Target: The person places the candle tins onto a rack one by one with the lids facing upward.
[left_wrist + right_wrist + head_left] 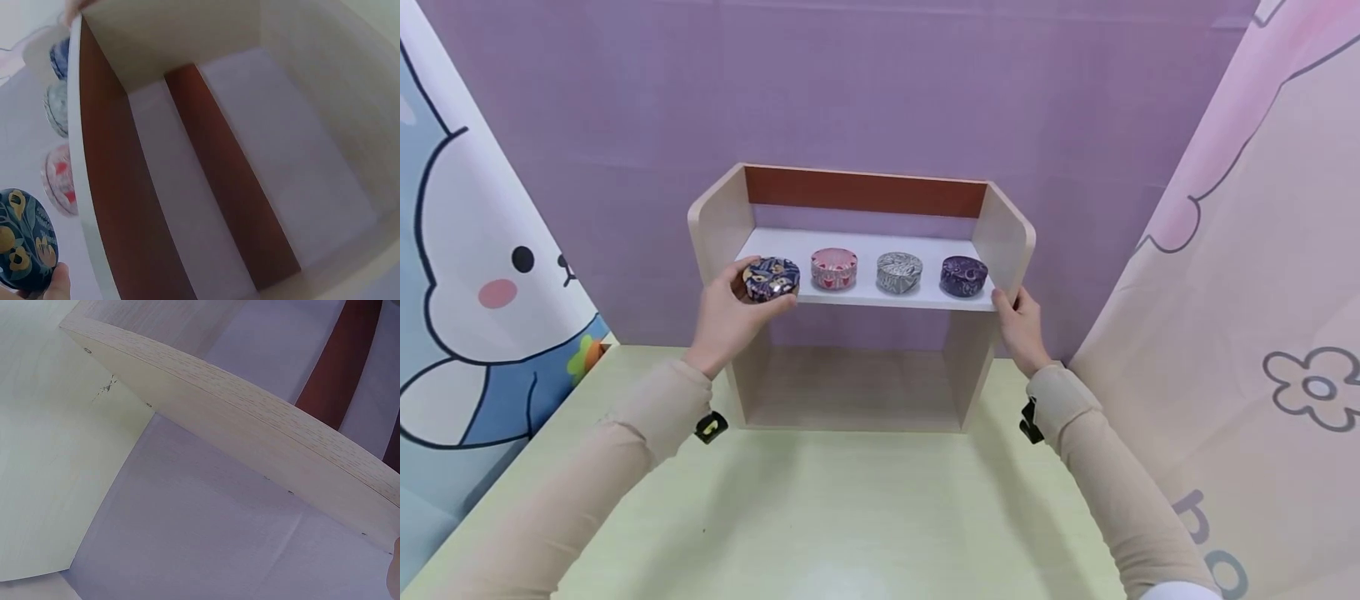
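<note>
My left hand (727, 317) holds a round dark blue floral tin (771, 279) between thumb and fingers, at the left end of the white upper shelf board. In the left wrist view, yellow flowers show on the lid of this tin (26, 240). To its right, in a row on the board, stand a pink patterned tin (833, 269), a grey-white tin (899, 272) and a dark purple tin (964, 276). My right hand (1022, 327) grips the right side panel of the small wooden shelf unit (1011, 237), its thumb by the board's front corner.
The shelf unit stands on a pale green table (865, 517) against a purple cloth backdrop (880, 92). Its lower compartment (857, 387) lies under the board. Printed curtains hang left (482, 208) and right (1247, 275).
</note>
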Available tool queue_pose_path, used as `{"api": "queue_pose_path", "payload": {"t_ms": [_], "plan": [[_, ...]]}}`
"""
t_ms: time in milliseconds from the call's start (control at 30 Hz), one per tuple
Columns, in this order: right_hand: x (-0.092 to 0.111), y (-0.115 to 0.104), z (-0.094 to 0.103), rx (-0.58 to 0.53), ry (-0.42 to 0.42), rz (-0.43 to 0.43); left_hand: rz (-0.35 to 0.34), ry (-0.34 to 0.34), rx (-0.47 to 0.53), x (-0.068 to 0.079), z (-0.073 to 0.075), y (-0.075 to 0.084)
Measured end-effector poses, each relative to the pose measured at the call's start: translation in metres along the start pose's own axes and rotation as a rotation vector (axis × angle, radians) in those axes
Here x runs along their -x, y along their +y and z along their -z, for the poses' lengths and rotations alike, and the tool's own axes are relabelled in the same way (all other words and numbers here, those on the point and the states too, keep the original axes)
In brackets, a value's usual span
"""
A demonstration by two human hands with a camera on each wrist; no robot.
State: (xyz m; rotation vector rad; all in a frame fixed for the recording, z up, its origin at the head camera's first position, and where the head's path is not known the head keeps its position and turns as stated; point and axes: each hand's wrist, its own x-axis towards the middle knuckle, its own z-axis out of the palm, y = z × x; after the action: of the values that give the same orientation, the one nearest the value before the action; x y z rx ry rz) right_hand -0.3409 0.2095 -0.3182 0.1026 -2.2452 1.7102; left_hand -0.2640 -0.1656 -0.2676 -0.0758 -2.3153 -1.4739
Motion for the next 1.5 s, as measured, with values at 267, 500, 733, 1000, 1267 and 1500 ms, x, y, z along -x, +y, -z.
{"api": "queue_pose_path", "payload": {"t_ms": [267,500,733,1000,1267,1500], "plan": [[0.000,0.000,0.001,0.020,0.001,0.001,0.032,0.027,-0.085,-0.019,0.002,-0.004],[0.000,0.001,0.001,0.003,-0.009,0.009,0.041,0.027,-0.146,-0.033,0.000,-0.008],[0.000,0.001,0.000,0.014,0.010,0.012,0.067,0.028,-0.214,-0.045,0.001,-0.006],[0.000,0.001,0.001,0.007,-0.003,0.004,0.075,-0.013,-0.359,-0.050,0.001,-0.005],[0.002,0.001,0.001,-0.005,-0.005,0.004,0.095,-0.035,-0.413,-0.051,0.002,0.000],[0.001,0.002,0.001,-0.008,-0.003,0.006,0.133,-0.061,-0.419,-0.051,0.002,0.003]]}}
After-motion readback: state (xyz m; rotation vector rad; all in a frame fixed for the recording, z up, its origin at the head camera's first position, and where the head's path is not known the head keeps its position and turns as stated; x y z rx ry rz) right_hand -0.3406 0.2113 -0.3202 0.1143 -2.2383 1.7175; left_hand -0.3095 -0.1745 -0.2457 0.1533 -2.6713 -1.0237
